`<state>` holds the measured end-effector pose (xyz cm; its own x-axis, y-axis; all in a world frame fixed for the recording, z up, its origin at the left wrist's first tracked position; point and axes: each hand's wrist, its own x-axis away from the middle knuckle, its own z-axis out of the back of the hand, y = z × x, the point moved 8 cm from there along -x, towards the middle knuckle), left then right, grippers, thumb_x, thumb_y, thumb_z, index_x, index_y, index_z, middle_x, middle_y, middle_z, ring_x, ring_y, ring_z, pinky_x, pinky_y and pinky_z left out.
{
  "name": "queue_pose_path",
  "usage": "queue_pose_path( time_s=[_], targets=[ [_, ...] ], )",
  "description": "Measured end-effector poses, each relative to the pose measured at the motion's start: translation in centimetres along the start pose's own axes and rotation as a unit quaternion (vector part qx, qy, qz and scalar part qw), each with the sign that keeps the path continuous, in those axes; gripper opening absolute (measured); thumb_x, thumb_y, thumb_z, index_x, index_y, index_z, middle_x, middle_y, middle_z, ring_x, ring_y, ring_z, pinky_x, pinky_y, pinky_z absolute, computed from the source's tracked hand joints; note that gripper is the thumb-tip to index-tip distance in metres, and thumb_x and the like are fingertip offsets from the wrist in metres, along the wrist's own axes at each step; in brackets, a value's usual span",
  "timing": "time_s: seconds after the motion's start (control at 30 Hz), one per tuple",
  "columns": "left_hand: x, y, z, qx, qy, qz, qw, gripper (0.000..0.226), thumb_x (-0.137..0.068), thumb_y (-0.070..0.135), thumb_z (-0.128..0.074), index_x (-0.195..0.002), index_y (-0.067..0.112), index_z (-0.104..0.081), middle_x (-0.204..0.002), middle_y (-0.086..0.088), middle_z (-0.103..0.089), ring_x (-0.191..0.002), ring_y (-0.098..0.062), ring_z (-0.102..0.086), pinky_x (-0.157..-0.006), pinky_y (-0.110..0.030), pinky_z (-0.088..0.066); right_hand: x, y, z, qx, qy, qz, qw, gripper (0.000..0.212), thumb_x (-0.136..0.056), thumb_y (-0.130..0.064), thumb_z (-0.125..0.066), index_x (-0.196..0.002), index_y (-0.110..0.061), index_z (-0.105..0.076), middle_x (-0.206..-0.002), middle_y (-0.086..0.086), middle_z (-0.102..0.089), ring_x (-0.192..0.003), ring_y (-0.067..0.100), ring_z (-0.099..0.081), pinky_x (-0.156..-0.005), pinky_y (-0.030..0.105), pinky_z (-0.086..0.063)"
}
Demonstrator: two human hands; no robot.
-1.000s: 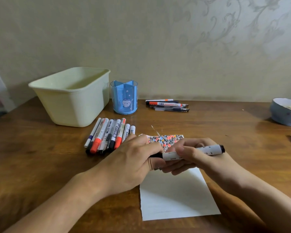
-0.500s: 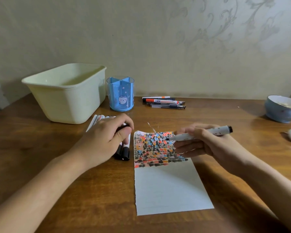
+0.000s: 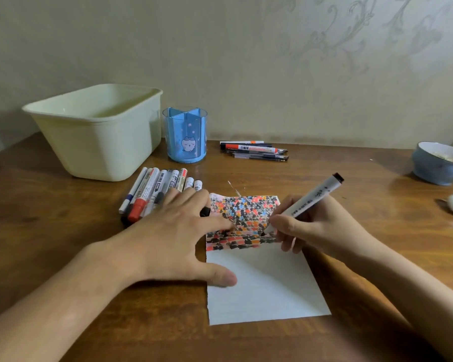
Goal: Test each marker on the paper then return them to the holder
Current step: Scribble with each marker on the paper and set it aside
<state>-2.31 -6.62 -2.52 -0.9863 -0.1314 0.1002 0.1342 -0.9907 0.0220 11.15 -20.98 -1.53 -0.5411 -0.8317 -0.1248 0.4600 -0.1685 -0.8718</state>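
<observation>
On the wooden table [image 3: 63,244], centre, a sheet of paper [image 3: 262,291] lies with its upper part crowded with red, orange, blue and black test marks and its lower part blank. Right hand [image 3: 314,226]: fingers curled round a white marker [image 3: 311,199], pinching it low on the barrel. The marker's long axis slants from its tip, down-left at the lower rows of marks, up and to the right to a dark end. Whether the tip actually touches the sheet cannot be told; it appears to. Left hand [image 3: 173,236]: spread flat, fingers straight, thumb on the paper's left edge and fingertips on the marked area, steadying it.

Holder [image 3: 186,135]: a blue, partitioned cup printed with a cat face, upright at the back of the table, beyond and left of both hands. No marker shows in it. The left hand is nearer, but the marker is in the right, so returning it would probably mean a reach forward and leftward over the sheet.

Just beyond the left hand lies a row of markers [image 3: 154,192], side by side, their long axes running away from the viewer. A second small group [image 3: 254,150] lies right of the holder. A cream tub [image 3: 97,131] stands left of the holder.
</observation>
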Motion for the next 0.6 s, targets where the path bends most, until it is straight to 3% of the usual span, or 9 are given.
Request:
queue_pose_path(
  time_s=[0.2, 0.3, 0.5, 0.6],
  targets=[
    [-0.19, -0.16, -0.23, -0.012, -0.006, 0.016, 1.0, 0.102, -0.057, 0.102, -0.03, -0.147, 0.057, -0.017, -0.102, 0.016, -0.013, -0.104, -0.012, -0.015, -0.106, -0.036, -0.027, 0.08, 0.26, -0.47, 0.01, 0.002, 0.003, 1.0, 0.014, -0.088, -0.023, -0.072, -0.091, -0.01, -0.068, -0.073, 0.004, -0.074, -0.063, 0.024, -0.073, -0.06, 0.032, -0.059],
    [-0.13, -0.23, -0.14, -0.01, -0.007, 0.022, 1.0, 0.102, -0.056, 0.102, -0.029, -0.147, 0.058, -0.016, -0.103, 0.016, -0.012, -0.104, -0.01, -0.012, -0.107, -0.037, -0.026, 0.13, 0.03, -0.51, 0.01, 0.011, 0.01, 1.0, 0.025, -0.083, -0.032, -0.072, -0.092, -0.01, -0.068, -0.075, 0.005, -0.074, -0.065, 0.024, -0.074, -0.06, 0.032, -0.06],
    [-0.15, -0.05, -0.13, -0.01, -0.014, 0.02, 1.0, 0.098, -0.06, 0.1, -0.032, -0.147, 0.058, -0.014, -0.1, 0.014, -0.009, -0.096, -0.003, -0.004, -0.103, -0.035, -0.022, 0.15, 0.57, -0.45, 0.022, 0.013, -0.003, 1.0, 0.01, -0.086, -0.017, -0.076, -0.091, -0.011, -0.07, -0.077, 0.005, -0.074, -0.065, 0.021, -0.074, -0.062, 0.032, -0.06],
    [-0.21, 0.01, -0.1, -0.011, -0.009, 0.017, 1.0, 0.098, -0.06, 0.1, -0.032, -0.147, 0.059, -0.014, -0.101, 0.014, -0.011, -0.097, -0.004, -0.006, -0.095, -0.032, -0.02, 0.06, 0.6, -0.46, 0.05, 0.023, 0.003, 0.998, 0.015, -0.087, -0.024, -0.075, -0.089, -0.01, -0.071, -0.073, 0.005, -0.074, -0.062, 0.022, -0.073, -0.062, 0.037, -0.061]
  ],
)
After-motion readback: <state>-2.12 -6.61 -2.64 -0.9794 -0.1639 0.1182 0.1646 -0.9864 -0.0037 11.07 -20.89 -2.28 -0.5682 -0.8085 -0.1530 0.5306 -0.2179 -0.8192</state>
